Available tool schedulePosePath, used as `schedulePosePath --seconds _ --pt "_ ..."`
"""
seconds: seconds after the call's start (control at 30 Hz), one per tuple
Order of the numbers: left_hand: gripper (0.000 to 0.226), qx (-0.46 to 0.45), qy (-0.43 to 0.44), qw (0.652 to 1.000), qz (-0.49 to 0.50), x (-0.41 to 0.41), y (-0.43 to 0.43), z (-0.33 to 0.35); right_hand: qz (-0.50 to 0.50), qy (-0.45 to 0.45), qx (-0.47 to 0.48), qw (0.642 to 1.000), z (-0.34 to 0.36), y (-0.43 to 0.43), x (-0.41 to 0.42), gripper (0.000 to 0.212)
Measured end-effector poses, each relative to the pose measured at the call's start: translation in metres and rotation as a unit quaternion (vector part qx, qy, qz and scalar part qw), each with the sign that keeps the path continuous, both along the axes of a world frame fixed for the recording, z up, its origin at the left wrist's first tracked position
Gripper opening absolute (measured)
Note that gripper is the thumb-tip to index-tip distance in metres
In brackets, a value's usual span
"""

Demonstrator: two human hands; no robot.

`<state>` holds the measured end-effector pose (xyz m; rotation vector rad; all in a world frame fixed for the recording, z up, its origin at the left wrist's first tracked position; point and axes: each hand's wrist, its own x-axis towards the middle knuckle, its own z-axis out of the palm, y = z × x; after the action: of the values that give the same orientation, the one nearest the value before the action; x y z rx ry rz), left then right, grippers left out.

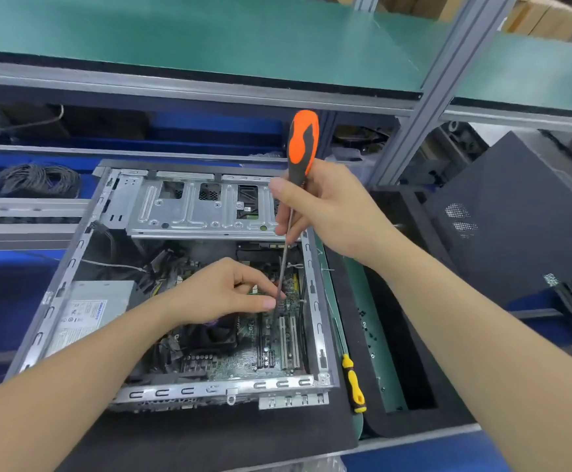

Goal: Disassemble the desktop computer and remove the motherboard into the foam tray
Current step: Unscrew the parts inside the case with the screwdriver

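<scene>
Workbench [209,437]: one case [315,301], two screwdrivers [299,148] [354,383].

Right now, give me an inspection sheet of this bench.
Surface: black mat under the case.
Job's things: open case; motherboard still inside; foam tray at right holds loose screws.
Clutter: yellow screwdriver beside the case; side panel leaning at right.
Grippers: right hand holds orange screwdriver; left hand steadies its shaft low down.
Cables: black coil far left; wires inside the case.
Surroundings: green shelf above.
</scene>
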<state>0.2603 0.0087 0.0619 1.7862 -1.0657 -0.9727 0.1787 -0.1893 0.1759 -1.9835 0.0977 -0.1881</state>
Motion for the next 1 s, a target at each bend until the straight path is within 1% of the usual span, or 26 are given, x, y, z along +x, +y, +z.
schedulePosePath --seconds 0.07,0.13,0.23,0.3,0.4,0.5,0.67,0.77,0.9,1.0 --pt "0.020 -0.021 0.037 0.999 -0.007 -0.001 -0.003 0.002 0.011 0.017 0.000 1.000 -0.020 0.010 0.010 0.034" --pt "0.017 -0.032 0.044 0.998 -0.009 -0.003 -0.006 0.000 0.022 0.021 -0.004 1.000 -0.039 0.019 0.019 0.033" --pt "0.019 -0.017 -0.006 1.000 0.012 -0.004 -0.011 -0.009 0.037 0.010 -0.018 0.999 -0.059 0.028 0.030 0.027" --pt "0.019 -0.007 -0.024 0.999 0.021 -0.004 -0.012 -0.014 0.035 0.004 -0.022 0.999 -0.068 0.030 0.033 0.031" --pt "0.016 0.005 -0.043 0.999 0.002 -0.004 -0.012 -0.018 0.036 0.006 -0.007 0.999 -0.076 0.029 0.034 0.032" --pt "0.019 0.028 -0.073 0.997 -0.009 -0.006 -0.013 -0.020 0.039 0.017 -0.005 0.999 -0.081 0.029 0.032 0.030" --pt "0.024 0.060 -0.119 0.991 -0.029 -0.009 -0.015 -0.020 0.054 0.029 0.004 0.998 -0.090 0.028 0.029 0.035" --pt "0.026 0.058 -0.126 0.990 -0.033 -0.012 -0.016 -0.020 0.055 0.027 0.005 0.998 -0.089 0.027 0.027 0.035" --pt "0.020 0.030 -0.108 0.994 -0.018 -0.011 -0.016 -0.019 0.046 0.014 0.009 0.999 -0.084 0.023 0.026 0.030" --pt "0.024 0.026 -0.116 0.993 -0.022 -0.011 -0.016 -0.018 0.048 0.013 0.002 0.999 -0.081 0.022 0.026 0.031"
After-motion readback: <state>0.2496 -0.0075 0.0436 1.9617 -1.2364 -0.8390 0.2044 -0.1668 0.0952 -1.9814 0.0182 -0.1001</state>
